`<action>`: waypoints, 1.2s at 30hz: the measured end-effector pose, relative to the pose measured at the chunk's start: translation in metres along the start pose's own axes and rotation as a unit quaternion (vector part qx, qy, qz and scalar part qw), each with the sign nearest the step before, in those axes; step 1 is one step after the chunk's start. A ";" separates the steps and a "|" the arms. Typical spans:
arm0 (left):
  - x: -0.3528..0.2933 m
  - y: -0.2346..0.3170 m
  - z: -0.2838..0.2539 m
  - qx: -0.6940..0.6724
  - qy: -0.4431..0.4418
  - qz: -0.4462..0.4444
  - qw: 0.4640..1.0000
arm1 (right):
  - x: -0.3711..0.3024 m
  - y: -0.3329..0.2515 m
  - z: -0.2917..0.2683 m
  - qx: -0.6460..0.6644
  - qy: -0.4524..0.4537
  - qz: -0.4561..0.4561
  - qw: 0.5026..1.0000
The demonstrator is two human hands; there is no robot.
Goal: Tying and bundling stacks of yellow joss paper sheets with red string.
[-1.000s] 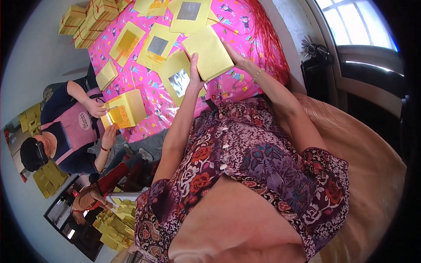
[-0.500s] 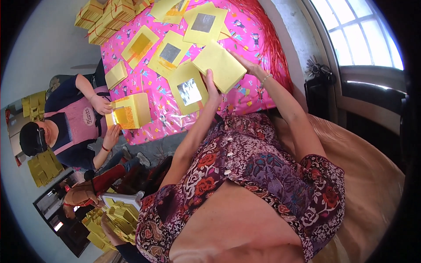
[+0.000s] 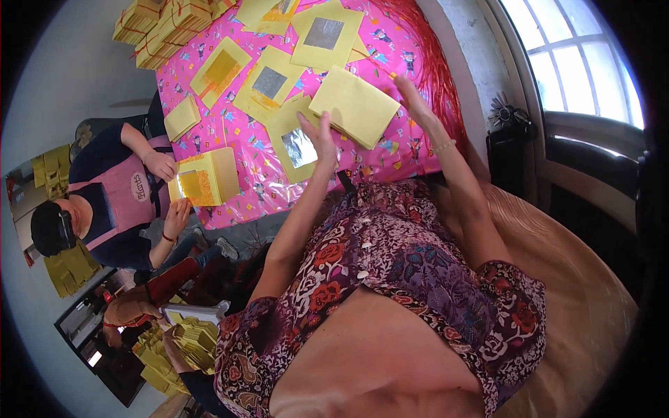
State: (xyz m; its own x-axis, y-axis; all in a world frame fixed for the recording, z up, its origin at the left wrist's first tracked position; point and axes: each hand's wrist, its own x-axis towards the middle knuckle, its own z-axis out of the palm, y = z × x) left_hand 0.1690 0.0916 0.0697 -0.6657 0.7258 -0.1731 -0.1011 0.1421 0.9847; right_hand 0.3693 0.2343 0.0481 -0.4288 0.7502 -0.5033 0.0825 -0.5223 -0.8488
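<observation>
A glossy pink plastic cover (image 3: pixel 251 150), printed with small cartoon figures, spreads beneath both hands. Out to the left of the left hand, a co-worker (image 3: pixel 118 198) in a pink apron holds a folded yellow piece (image 3: pixel 223 174) with an orange panel. Past the right hand, thin shiny red strands (image 3: pixel 440 87) trail along the cover's edge. Far beyond the left hand, bundles (image 3: pixel 174 31) of yellow paper are bound with red ties.

Between the two hands lies the yellow stack (image 3: pixel 355 104), a thick, squared block of matte, plain-faced paper set at a slant. The left hand (image 3: pixel 320 138) is at its near left side, fingers loose and unclosed; whether the thumb touches the edge, I cannot tell. The right hand (image 3: pixel 416 103) is held off its right corner, fingers straightened and gripping nothing, so the hands stand apart.

Just under the left hand is a flat yellow sheet (image 3: pixel 282 122) with a mirror-bright silver square (image 3: pixel 298 148). Beyond that hand, another sheet (image 3: pixel 251 97) carries a duller grey square (image 3: pixel 269 82). A thin bracelet (image 3: pixel 444 145) circles the right wrist.
</observation>
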 end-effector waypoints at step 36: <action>0.107 0.033 -0.009 0.097 -0.432 -0.322 0.837 | -0.079 0.054 0.109 0.438 0.067 0.022 0.896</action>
State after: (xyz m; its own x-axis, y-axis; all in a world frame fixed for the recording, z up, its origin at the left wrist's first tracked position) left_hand 0.0873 0.1678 0.0839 0.2731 0.6605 -0.6993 -0.0560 0.7367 0.6739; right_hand 0.3096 0.1031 0.0597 -0.3253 0.7330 -0.5974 -0.6671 -0.6257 -0.4045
